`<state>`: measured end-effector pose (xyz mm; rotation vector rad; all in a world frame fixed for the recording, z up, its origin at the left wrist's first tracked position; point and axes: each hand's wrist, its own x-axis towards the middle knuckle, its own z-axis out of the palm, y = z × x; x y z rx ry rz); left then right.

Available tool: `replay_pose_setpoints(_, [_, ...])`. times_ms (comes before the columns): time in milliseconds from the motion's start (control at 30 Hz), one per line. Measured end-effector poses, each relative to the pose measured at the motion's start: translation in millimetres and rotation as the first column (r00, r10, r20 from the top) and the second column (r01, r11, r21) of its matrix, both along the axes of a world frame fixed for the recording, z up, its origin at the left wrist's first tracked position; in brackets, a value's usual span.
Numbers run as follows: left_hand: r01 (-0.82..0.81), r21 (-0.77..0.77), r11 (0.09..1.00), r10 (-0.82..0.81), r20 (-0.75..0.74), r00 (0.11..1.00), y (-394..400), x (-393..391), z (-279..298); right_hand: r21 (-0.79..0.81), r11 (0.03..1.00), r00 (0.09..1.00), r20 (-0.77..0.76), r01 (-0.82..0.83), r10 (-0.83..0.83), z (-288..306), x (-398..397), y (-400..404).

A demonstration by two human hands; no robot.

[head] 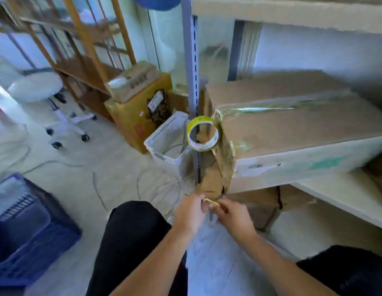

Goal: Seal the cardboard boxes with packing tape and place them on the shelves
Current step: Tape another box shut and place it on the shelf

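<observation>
A large cardboard box (292,124) lies on the lower shelf (339,195) of a grey metal rack. Clear tape runs along its top seam and down its near end. A yellow roll of packing tape (202,133) hangs at the box's near top corner, apparently still joined to the strip. Below the box's bottom corner, my left hand (191,212) and my right hand (234,216) meet and both pinch the lower end of the tape strip (211,202) between fingertips.
The rack's grey upright post (191,60) stands just left of the box. A white plastic basket (171,135), a yellow carton (141,112), a white stool (38,88) and a wooden shelf (85,50) sit to the left. A blue crate (29,231) is near left. Cables lie on the floor.
</observation>
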<state>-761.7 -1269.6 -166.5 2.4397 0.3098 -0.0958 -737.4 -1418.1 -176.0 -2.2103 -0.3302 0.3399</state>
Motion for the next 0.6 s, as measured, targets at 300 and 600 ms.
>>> replay_pose_setpoints(300, [-0.271, -0.151, 0.951, 0.308, 0.56, 0.769, 3.8, -46.5, 124.7, 0.378, 0.92, 0.976, 0.143, 0.101, -0.166, 121.7, -70.5, 23.6])
replay_pose_setpoints(600, [-0.087, 0.164, 0.983, -0.116, 0.909, 0.401, 6.3, -36.0, 168.1, 0.272, 0.962, 0.915, -0.394, 0.02, 0.093, 221.5, -17.2, 10.0])
